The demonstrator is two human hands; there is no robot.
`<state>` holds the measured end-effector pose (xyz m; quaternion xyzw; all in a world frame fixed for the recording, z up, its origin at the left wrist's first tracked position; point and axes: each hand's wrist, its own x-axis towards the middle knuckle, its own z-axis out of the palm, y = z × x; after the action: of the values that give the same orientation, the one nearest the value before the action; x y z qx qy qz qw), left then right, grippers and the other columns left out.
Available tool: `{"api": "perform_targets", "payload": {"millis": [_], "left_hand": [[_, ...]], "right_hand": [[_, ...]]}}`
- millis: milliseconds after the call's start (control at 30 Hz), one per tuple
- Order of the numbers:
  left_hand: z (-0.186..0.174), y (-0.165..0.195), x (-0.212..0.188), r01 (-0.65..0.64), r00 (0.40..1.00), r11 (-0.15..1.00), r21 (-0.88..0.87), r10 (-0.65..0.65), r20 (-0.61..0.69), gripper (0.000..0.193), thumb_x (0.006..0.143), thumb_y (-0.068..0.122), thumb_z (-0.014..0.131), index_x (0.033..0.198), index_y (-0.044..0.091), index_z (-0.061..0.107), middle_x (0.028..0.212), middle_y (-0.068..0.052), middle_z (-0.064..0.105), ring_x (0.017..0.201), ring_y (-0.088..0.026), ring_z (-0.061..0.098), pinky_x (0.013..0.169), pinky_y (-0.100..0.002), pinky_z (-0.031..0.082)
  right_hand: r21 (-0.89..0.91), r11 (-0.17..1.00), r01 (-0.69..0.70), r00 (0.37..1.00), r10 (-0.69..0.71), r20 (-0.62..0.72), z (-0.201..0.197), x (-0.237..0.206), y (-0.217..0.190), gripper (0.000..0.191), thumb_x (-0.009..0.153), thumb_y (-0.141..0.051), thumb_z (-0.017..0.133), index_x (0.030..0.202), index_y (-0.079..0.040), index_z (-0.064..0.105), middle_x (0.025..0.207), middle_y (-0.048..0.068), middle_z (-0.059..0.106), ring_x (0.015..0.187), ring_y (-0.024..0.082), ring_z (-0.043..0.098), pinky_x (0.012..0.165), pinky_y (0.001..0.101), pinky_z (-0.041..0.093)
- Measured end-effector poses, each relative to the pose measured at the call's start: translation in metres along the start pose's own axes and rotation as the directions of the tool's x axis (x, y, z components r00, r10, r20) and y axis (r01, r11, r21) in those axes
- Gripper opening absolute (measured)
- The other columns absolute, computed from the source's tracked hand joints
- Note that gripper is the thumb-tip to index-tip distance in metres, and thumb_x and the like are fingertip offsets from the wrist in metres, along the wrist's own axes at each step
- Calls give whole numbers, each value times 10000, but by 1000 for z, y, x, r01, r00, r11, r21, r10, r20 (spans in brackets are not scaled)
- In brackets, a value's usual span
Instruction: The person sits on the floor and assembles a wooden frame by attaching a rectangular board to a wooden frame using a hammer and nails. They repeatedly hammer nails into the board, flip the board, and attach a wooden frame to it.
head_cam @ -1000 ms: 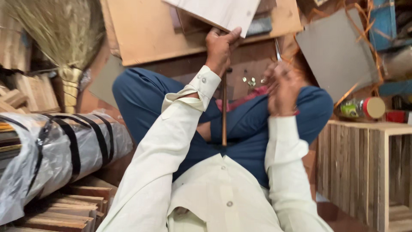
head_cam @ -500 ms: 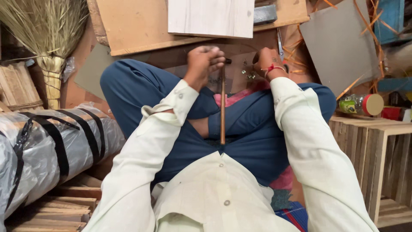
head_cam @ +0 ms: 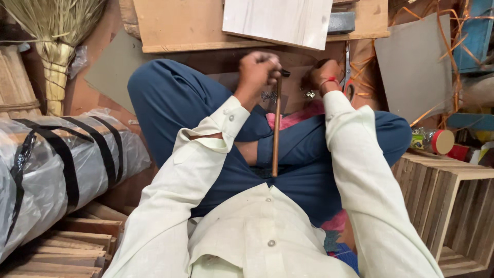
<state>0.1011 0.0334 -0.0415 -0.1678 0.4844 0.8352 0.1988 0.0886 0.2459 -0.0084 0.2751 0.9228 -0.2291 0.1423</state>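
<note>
The left hand (head_cam: 257, 72) is closed in a fist around the head end of a wooden-handled hammer (head_cam: 276, 128), whose handle runs back over the crossed legs in blue trousers (head_cam: 175, 103). The right hand (head_cam: 324, 77) rests knuckles-up on the brown board (head_cam: 226, 80) beside small metal hinges (head_cam: 310, 94); its fingers are curled, but whether they pinch anything cannot be told. A pale plank (head_cam: 280, 20) lies just beyond.

The hammer (head_cam: 276, 128) has a smooth, matt wooden handle and a dark metal head. The pale board (head_cam: 278, 20) looks smooth, its grain faint. The wrapped bundle (head_cam: 56, 170) is glossy clear plastic with black tape. The crate (head_cam: 453, 206) is rough bare wood.
</note>
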Motion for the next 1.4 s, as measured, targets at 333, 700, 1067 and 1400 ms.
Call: {"api": "perform_targets", "payload": {"millis": [333,700,1067,1400], "left_hand": [[23,-25,-25,-143,959,981,128,105,265,122,902,42,702,1001,-25,724,821,-52,741,667,-82,673,582,-231,554],[19,-15,-30,-133,944,991,14,122,305,152,924,25,649,1020,-58,733,848,-79,759,690,-108,708,610,-237,582],[20,-9,-30,-141,967,987,72,121,226,121,915,14,683,950,-87,739,780,-113,744,625,-123,658,555,-253,537],[30,-15,-34,-310,948,840,445,310,75,109,859,92,702,863,-3,754,725,-86,750,654,-141,711,601,-304,574]], "right_hand": [[927,374,-31,975,-192,110,-3,-95,7,118,973,-13,657,1070,45,690,927,118,742,739,189,739,685,305,638],[927,327,184,960,-264,-98,11,-105,2,131,952,-27,723,1056,52,712,894,111,750,695,157,714,649,274,609],[870,407,279,955,-212,-208,15,-109,-8,113,911,41,689,1009,77,734,842,113,750,660,162,715,624,285,626],[985,160,-65,987,-133,87,23,-97,4,224,891,34,657,1113,52,679,869,123,729,686,203,724,659,318,629]]}}
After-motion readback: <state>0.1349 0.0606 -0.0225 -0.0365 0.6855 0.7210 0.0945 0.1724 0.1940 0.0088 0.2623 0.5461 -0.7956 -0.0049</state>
